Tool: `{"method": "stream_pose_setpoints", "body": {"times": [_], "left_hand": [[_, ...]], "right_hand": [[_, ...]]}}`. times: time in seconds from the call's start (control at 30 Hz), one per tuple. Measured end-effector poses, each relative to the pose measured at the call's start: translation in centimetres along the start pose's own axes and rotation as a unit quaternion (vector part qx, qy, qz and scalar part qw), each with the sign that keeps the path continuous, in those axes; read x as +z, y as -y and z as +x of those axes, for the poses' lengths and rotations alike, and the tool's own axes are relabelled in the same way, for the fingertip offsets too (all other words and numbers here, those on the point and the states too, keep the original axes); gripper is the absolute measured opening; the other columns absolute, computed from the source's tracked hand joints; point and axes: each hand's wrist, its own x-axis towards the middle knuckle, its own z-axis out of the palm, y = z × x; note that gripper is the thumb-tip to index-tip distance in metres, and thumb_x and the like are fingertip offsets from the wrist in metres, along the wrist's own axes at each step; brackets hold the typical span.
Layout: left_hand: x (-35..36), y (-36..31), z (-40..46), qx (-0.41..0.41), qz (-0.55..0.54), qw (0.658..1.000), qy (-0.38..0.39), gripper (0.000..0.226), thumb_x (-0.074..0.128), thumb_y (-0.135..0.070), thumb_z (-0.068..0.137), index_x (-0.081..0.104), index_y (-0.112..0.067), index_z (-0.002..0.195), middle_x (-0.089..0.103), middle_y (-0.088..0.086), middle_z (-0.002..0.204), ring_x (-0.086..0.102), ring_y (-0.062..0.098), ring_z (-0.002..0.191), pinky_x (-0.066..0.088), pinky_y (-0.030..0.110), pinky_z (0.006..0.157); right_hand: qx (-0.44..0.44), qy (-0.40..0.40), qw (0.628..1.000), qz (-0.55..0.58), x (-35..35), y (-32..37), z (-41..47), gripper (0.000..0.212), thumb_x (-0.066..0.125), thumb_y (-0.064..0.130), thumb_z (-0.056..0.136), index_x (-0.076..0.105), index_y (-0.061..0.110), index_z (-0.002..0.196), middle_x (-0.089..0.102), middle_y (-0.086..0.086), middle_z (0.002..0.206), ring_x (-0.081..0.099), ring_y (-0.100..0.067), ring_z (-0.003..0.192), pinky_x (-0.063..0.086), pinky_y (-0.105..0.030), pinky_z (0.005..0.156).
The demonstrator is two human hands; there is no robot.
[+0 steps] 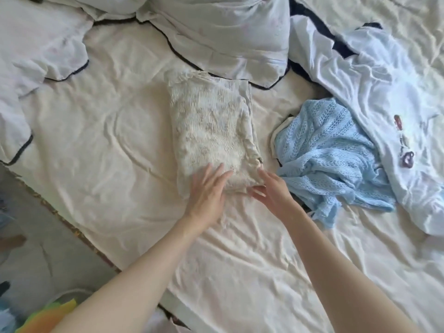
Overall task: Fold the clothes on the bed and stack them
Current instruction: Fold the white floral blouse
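Wrinkled cream bed [101, 145] holds a folded cream garment [211, 126]; left hand [206, 191] presses it flat-fingered, right hand [271, 188] touches its corner, fingers relaxed.

Folded garment [211, 131] mid-frame on the bed [108, 131], loose clothes to its right.

Left hand [207, 191] flat on the folded garment's lower edge; right hand [271, 188] just right of it, at the lower right corner. Knit top [329, 155] crumpled right of centre, partly under the shirt [384, 97] spread over the right of the frame. Pillows [216, 32] along the top, above the folded garment; more bedding [36, 51] at upper left. Floor [48, 255] at lower left, beside the bed edge.
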Motion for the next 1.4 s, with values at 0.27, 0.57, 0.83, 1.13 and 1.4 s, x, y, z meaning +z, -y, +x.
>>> {"method": "stream_pose_setpoints", "body": {"times": [0.27,0.57,0.83,1.13,1.4], "left_hand": [[-0.8,5.6,-3.5,-0.07,0.042,0.996,0.036,0.069,0.051,-0.009,0.091,0.02,-0.023,0.151,-0.008,0.013,0.158,0.002,0.035,0.146,0.015,0.044,0.117],[-0.5,5.4,-0.7,-0.25,-0.339,0.896,-0.141,0.018,0.063,-0.004,0.086,0.053,-0.014,0.099,0.05,0.002,0.122,0.047,0.018,0.122,0.031,0.015,0.094],[-1.0,7.6,1.0,-0.419,-0.569,0.708,-0.004,0.031,0.053,-0.025,0.096,0.05,-0.016,0.125,0.062,0.001,0.109,0.059,0.019,0.096,0.048,0.029,0.073],[-2.1,7.4,0.9,-0.404,-0.608,0.683,0.016,0.021,0.06,-0.02,0.09,0.058,-0.009,0.109,0.067,0.003,0.096,0.063,0.017,0.087,0.052,0.03,0.072],[-3.2,7.6,-4.4,-0.446,-0.588,0.675,0.014,0.019,0.062,-0.014,0.089,0.062,-0.004,0.105,0.069,0.01,0.099,0.065,0.021,0.09,0.054,0.037,0.078]], "right_hand": [[-0.039,-0.141,0.988,-0.052,1.1,1.3,1.6,0.01,0.062,0.004,0.087,0.061,0.009,0.079,0.061,-0.005,0.079,0.059,-0.016,0.072,0.053,-0.028,0.067],[0.011,-0.239,0.955,-0.174,-0.8,-1.4,3.1,0.011,0.071,0.016,0.082,0.066,0.011,0.09,0.057,0.001,0.073,0.053,-0.017,0.074,0.047,-0.032,0.069],[0.052,-0.126,0.984,-0.112,-0.4,-0.8,4.2,0.027,0.074,0.022,0.079,0.059,0.009,0.098,0.052,-0.005,0.084,0.049,-0.019,0.076,0.041,-0.027,0.058],[0.042,-0.145,0.985,-0.088,-0.5,-0.4,3.7,0.014,0.068,0.01,0.085,0.061,0.009,0.073,0.062,-0.008,0.081,0.062,-0.022,0.083,0.055,-0.04,0.085],[0.147,-0.07,0.986,0.032,-1.6,-4.3,-0.7,0.006,0.065,0.002,0.086,0.059,0.001,0.087,0.064,-0.009,0.084,0.063,-0.019,0.077,0.052,-0.032,0.061]]}}
